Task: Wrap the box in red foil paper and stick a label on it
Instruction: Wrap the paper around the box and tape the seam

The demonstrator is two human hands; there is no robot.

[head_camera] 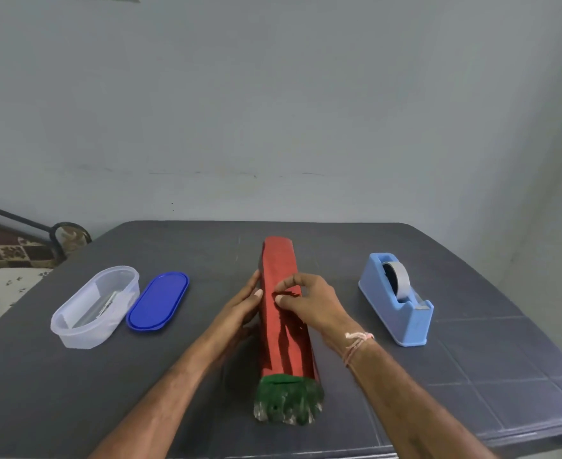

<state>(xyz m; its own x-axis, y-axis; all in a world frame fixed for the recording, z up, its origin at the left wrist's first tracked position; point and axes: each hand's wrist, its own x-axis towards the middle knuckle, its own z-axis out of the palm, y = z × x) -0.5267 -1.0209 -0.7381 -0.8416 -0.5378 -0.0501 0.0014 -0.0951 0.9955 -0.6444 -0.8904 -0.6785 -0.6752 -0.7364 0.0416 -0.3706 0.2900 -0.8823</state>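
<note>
While the left hand lies with straight fingers flat against the left side of the box, the right hand rests on top of it, with thumb and forefinger curled together on a small fold of the red foil paper. The long, narrow box lies in the middle of the frame on the dark grey worktop, running from the far edge toward the lower centre. Red paper covers nearly its whole length. Crumpled green foil shows at the near end, below both wrists. The two hands meet about halfway along the box, one on each side of its upper edge. A pale thread band circles the right wrist. At the right stands a light blue tape dispenser with a grey roll, well apart from the box. At the left sits a clear oval container, with its blue lid just beside it.
</note>
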